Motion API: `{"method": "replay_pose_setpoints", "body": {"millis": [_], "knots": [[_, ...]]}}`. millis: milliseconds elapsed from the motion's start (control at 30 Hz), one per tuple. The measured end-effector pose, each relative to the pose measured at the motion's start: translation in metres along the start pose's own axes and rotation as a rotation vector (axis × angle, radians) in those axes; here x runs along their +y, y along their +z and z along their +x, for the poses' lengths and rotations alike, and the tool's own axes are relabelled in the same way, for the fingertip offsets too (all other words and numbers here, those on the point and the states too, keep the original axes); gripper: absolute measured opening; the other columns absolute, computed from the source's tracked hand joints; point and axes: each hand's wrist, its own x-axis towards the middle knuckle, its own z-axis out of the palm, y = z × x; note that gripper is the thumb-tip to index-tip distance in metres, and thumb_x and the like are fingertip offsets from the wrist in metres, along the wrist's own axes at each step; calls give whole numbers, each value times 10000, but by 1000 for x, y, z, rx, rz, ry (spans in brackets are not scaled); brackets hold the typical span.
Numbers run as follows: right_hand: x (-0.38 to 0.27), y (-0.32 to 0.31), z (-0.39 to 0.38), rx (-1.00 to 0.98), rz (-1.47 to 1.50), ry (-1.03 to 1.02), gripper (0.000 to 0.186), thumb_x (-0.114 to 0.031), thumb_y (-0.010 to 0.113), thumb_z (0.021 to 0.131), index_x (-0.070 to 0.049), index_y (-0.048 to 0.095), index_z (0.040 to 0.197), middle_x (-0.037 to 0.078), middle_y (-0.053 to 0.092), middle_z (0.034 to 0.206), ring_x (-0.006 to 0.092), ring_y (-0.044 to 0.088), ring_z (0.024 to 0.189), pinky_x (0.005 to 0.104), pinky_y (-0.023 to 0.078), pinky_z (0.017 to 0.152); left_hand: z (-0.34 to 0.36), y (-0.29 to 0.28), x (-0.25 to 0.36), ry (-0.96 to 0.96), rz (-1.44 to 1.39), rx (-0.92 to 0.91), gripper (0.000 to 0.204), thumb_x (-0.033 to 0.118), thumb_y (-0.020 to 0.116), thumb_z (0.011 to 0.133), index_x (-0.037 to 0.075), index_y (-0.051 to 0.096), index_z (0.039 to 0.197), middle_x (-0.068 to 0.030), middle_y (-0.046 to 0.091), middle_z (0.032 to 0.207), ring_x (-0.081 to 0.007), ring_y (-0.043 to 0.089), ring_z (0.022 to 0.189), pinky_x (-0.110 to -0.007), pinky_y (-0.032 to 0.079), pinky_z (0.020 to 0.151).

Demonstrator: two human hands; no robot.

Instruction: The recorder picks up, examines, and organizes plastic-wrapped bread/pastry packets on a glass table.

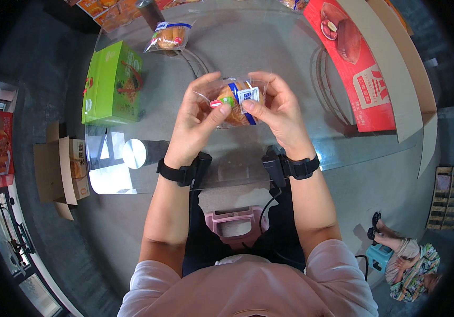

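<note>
Above the glass table (pixel 227 158), a clear plastic bag of bread (pixel 237 117) with a blue band is held between my two hands. My left hand (pixel 195 116) grips its left side, with the thumb on the front beside a red and green patch. The right side is gripped by my right hand (pixel 285 116). Under that thumb lies a small white sachet (pixel 248 95) with blue print, against the bag's front; I cannot tell whether it is inside or outside. Fingers behind the bag are partly hidden. A similar bread bag (pixel 170 38) lies at the far left of the table.
A green carton (pixel 113 83) stands on the table's left, a dark cylinder (pixel 149 11) behind it. An opened red carton (pixel 351 68) with raised flaps is at right. A cardboard box (pixel 60 169) sits lower left. Another person (pixel 409 264) sits at lower right.
</note>
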Motion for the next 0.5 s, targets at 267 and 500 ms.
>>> {"method": "replay_pose_setpoints", "body": {"millis": [267, 500], "knots": [[-2, 7, -2, 65, 39, 53, 214, -182, 689, 870, -35, 614, 1005, -2, 604, 902, 57, 536, 823, 212, 435, 733, 1, -4, -11, 13, -100, 101, 184, 89, 624, 905, 47, 600, 1082, -44, 629, 1031, -109, 566, 943, -251, 448, 843], [11, 6, 0, 175, -98, -61, 150, -174, 636, 911, -29, 644, 873, -13, 617, 771, 40, 537, 695, 194, 429, 630, 1, 1, -17, -103, -207, 188, 126, 140, 565, 943, 44, 638, 980, -18, 643, 934, -79, 562, 884, -230, 432, 794]]}}
